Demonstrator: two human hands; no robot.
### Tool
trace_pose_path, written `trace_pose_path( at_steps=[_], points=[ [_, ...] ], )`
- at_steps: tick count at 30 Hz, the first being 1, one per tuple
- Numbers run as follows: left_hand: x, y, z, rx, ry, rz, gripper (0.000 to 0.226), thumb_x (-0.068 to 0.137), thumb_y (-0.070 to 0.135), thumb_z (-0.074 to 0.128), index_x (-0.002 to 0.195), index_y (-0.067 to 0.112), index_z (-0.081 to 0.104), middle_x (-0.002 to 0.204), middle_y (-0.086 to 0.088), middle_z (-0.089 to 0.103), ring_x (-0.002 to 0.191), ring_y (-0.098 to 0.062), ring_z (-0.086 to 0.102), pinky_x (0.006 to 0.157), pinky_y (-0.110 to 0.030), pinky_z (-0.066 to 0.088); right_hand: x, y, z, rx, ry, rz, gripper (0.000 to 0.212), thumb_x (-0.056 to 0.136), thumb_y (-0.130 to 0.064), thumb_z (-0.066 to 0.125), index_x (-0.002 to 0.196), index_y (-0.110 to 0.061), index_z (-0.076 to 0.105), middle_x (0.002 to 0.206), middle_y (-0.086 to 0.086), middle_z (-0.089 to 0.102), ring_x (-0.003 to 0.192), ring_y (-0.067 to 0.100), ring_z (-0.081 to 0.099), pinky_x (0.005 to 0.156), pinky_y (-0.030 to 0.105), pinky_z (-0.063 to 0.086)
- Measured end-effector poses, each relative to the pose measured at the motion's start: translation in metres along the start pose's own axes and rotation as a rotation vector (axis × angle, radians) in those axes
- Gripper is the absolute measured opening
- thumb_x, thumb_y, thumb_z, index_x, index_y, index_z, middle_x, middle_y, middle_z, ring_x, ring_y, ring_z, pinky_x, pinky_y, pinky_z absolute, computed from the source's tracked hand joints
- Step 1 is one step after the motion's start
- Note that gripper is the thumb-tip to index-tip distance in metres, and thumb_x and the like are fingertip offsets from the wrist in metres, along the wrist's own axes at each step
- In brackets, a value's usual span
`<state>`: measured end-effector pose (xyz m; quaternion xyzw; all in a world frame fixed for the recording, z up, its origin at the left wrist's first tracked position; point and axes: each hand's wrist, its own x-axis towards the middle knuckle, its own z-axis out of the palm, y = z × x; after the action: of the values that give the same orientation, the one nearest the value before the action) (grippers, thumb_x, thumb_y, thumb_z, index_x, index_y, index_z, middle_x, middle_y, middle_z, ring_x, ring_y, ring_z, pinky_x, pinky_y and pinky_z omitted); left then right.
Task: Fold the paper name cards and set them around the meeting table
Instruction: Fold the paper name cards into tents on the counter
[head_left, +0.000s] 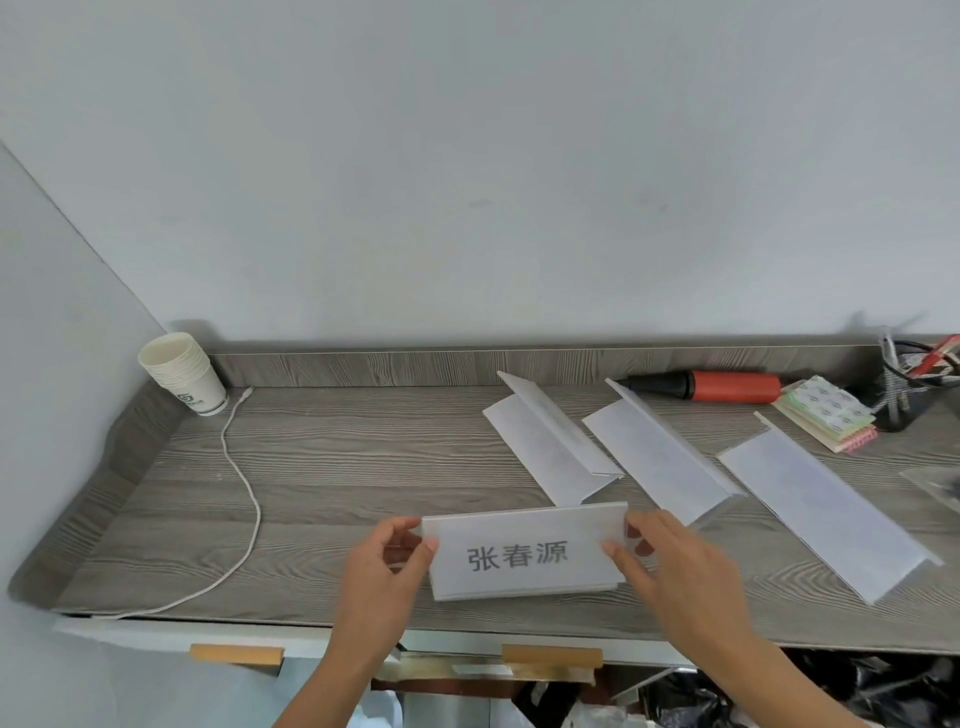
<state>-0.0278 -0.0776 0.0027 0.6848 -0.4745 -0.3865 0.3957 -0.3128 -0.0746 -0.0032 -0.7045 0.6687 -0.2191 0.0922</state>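
Head view: the printed name card is held upright at the near part of the grey wood-grain table, one end in each hand. The left end is pinched by the left hand, thumb on the front face and curled fingers behind. The right end is gripped the same way by the right hand. Just behind, three folded cards are laid side by side at a slant. In the far left corner a stack of paper cups is seen, nested one inside another. At the far right a dark holder is packed with what may be cables and red-handled tools; it is cut off by the frame.
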Motion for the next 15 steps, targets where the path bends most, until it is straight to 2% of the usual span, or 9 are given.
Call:
trace_pose_path(
  at_steps=[3,4,6,8,11,13,15],
  points=[
    [0.001,-0.001,0.001,-0.017,-0.03,-0.006,0.013,0.089,0.016,0.065,0.099,0.022,0.067,0.085,-0.002,0.074,0.082,-0.014,0.069,0.073,-0.03,0.058,0.013,0.009,-0.018,0.261,-0.073,0.107,0.008,0.086,-0.037,0.066,0.085,-0.031,0.071,0.075,-0.021,0.068,0.063,-0.005,0.061,0.055,0.02,0.046],
    [0.001,-0.001,0.001,-0.017,-0.026,-0.003,0.012,0.089,0.015,0.064,0.095,0.025,0.067,0.084,-0.002,0.075,0.081,-0.013,0.07,0.073,-0.031,0.058,0.02,0.012,-0.023,0.406,-0.073,0.194,0.012,0.088,-0.035,0.063,0.081,-0.032,0.071,0.075,-0.017,0.071,0.067,-0.001,0.064,0.059,0.024,0.049],
    [0.0,-0.001,0.002,-0.014,-0.011,0.005,0.013,0.089,0.015,0.063,0.088,0.027,0.068,0.084,0.0,0.076,0.079,-0.011,0.071,0.071,-0.03,0.059,0.043,0.015,-0.026,0.649,-0.07,0.418,0.023,0.092,-0.032,0.059,0.078,-0.02,0.073,0.077,0.0,0.075,0.07,0.013,0.068,0.062,0.035,0.05],
    [-0.001,-0.001,0.003,-0.026,0.004,-0.001,0.013,0.09,0.014,0.062,0.085,0.024,0.068,0.082,0.001,0.076,0.077,-0.011,0.072,0.067,-0.028,0.06,0.067,0.018,-0.017,0.783,-0.154,0.638,0.03,0.092,-0.033,0.058,0.083,-0.008,0.073,0.081,0.01,0.075,0.066,0.02,0.066,0.06,0.032,0.046],
    [0.0,-0.003,0.004,-0.021,0.023,-0.003,0.013,0.091,0.013,0.06,0.084,0.017,0.071,0.079,0.0,0.076,0.075,-0.012,0.072,0.064,-0.027,0.06,0.091,0.017,0.008,0.947,-0.354,0.927,0.042,0.088,-0.046,0.06,0.09,-0.005,0.07,0.077,0.008,0.075,0.052,0.014,0.059,0.052,0.022,0.04],
    [0.0,-0.005,0.004,-0.012,0.028,0.002,0.014,0.092,0.014,0.06,0.085,0.015,0.072,0.078,0.0,0.076,0.074,-0.012,0.072,0.064,-0.03,0.061,0.102,0.017,0.025,1.034,-0.412,1.014,0.041,0.087,-0.044,0.063,0.094,-0.003,0.067,0.069,0.007,0.076,0.047,0.012,0.054,0.048,0.02,0.036],
    [0.0,-0.007,0.003,-0.016,0.026,0.001,0.015,0.092,0.016,0.06,0.086,0.014,0.073,0.079,0.001,0.076,0.075,-0.011,0.072,0.066,-0.033,0.061,0.111,0.019,0.035,1.119,-0.418,1.047,0.032,0.087,-0.03,0.066,0.104,-0.003,0.064,0.061,0.006,0.075,0.043,0.012,0.06,0.052,0.022,0.034]
  ],
)
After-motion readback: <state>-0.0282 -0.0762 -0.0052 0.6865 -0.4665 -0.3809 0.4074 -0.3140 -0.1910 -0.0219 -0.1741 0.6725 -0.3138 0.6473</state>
